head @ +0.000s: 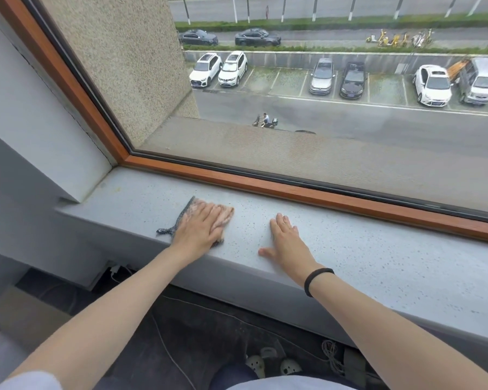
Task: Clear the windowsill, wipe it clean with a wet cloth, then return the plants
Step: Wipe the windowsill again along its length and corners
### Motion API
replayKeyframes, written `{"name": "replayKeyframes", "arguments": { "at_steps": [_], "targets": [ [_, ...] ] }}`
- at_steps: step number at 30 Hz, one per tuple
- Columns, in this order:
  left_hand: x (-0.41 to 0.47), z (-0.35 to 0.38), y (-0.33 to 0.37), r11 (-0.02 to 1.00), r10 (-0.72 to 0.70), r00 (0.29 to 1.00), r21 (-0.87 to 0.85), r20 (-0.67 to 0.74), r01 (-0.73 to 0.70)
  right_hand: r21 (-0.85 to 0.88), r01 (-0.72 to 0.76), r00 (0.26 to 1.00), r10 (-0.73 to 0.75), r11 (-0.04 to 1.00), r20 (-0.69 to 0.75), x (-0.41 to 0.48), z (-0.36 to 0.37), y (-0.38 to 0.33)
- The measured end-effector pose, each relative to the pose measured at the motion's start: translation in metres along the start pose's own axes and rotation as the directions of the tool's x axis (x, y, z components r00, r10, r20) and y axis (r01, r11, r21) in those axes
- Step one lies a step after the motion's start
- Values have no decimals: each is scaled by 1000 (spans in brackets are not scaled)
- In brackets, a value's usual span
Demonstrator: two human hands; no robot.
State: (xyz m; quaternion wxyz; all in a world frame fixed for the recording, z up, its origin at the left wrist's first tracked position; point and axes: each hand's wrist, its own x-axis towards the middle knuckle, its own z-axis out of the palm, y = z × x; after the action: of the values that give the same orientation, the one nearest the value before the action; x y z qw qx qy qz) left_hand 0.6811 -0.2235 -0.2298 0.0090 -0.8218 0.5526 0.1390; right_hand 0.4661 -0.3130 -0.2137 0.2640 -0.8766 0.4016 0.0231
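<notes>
Left hand (197,225) lies flat, palm down, on the cloth (227,215). Its fingers are straight, close together, and pressing the cloth onto the windowsill (378,249). The cloth sits under the palm and fingers. A pinkish part shows just past the fingertips, and a dark patterned edge sticks out on the little-finger side, trailing back toward the sill's front edge.

Right hand (286,240) is flat on bare sill, palm down, beside the left hand but not touching it or the cloth. Its fingers are straight and slightly apart, with the thumb splayed toward the left hand, and it holds nothing. A black band (317,280) sits on the right wrist.

Both forearms are bare and reach forward over the sill's front edge, with both sets of fingertips pointing at the wooden window frame (293,192), well short of it. The sill is grey and speckled.

Below the wrists, on the dark floor, are slippers (273,364) and a thin cable (164,333).
</notes>
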Motion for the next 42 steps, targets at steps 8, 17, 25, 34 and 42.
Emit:
{"name": "replayKeyframes", "arguments": {
  "at_steps": [8, 17, 25, 34, 42],
  "targets": [
    [-47, 20, 14, 973, 230, 973, -16, 8, -230, -7, 2, 1000, -2, 1000, -12, 2, 0, 3],
    [43, 5, 24, 989, -120, 991, -94, -65, 114, 12, -10, 1000, 10, 1000, 5, 6, -4, 4],
    [4, 5, -8, 984, 179, 983, -6, -28, -180, 17, -18, 1000, 18, 1000, 8, 8, -3, 0],
    [53, -1, 48, 991, -76, 989, -118, -126, 61, 26, -27, 1000, 26, 999, 9, 9, -2, 0],
    [49, -9, 7, 993, -108, 990, -66, -85, 103, 53, -29, 995, 34, 998, -93, 1, -10, 4]
  ]
}}
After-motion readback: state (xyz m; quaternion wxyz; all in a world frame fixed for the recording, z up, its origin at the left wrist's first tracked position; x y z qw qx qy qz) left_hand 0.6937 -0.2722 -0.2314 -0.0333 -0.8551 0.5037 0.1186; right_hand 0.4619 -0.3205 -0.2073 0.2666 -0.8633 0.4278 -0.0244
